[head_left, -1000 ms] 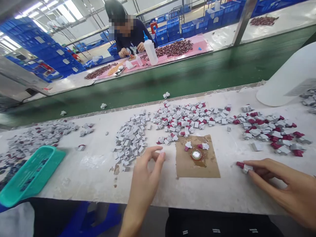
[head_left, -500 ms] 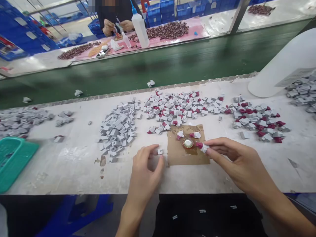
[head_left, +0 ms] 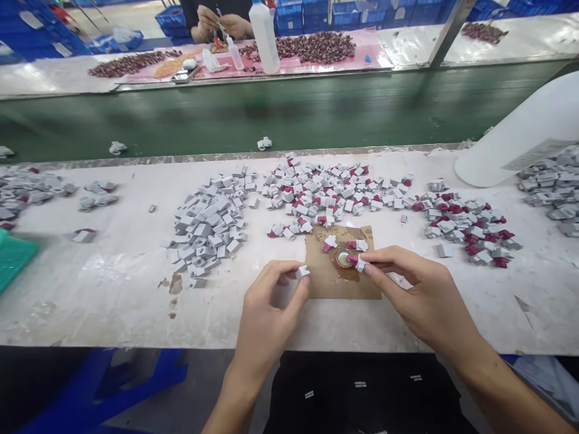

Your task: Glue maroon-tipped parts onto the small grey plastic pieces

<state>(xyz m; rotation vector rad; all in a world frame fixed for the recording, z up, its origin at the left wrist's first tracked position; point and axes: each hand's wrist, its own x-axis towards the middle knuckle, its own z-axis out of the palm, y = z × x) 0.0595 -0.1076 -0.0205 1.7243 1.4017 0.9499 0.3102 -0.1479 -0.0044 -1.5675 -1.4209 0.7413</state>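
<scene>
Between thumb and forefinger, my left hand pinches a small grey plastic block at the left edge of a brown cardboard piece. My right hand grips a grey-and-maroon plastic part, its maroon end over a bottle cap on the cardboard. The cap seems to hold a clear liquid, and a wet patch surrounds it. Two more grey-and-maroon parts lie on the cardboard behind the cap, one of them a joined piece at the left.
A heap of grey blocks lies left of the cardboard, with mixed grey-and-maroon heaps behind and to the right. A large white bottle leans in at right. Beyond the green conveyor belt, a co-worker's hands handle something small.
My left hand has closed on the grey block and lifted it off the table. My right hand has moved left, bringing the maroon end of its part over the cap.
</scene>
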